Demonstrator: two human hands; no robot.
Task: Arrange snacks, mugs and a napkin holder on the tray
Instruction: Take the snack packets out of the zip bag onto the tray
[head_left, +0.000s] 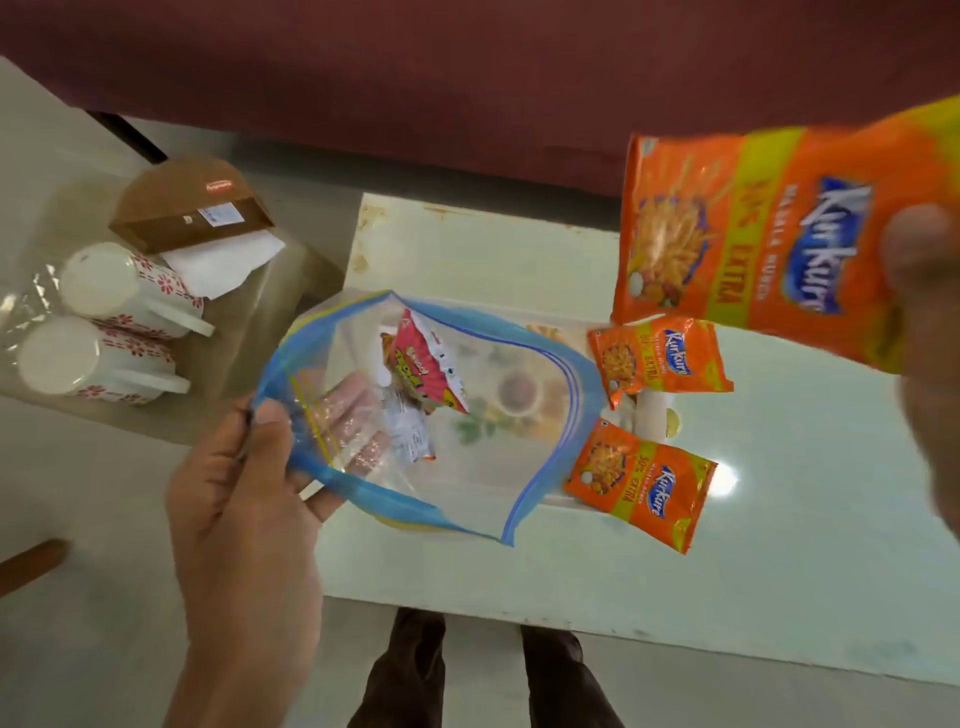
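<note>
My left hand (244, 499) grips the open mouth of a clear zip bag (493, 467) with a blue rim, fingers inside it. A red and white snack packet (426, 364) and a small white packet (410, 436) lie in the bag. My right hand (924, 322) holds a large orange Kurkure packet (737, 239) in the air at the upper right. Two small orange Kurkure packets (660, 358) (639, 483) lie on the printed tray (647, 415), which the bag mostly hides. Two white mugs with red flowers (124, 286) (88, 364) lie at the left beside a brown napkin holder (192, 208).
The tray sits on a pale glossy table (779, 519). The mugs and napkin holder rest in clear plastic on a lower surface at the left, with white napkins (223, 265). A dark red sofa (467, 78) runs along the back. My feet (483, 675) show below the table edge.
</note>
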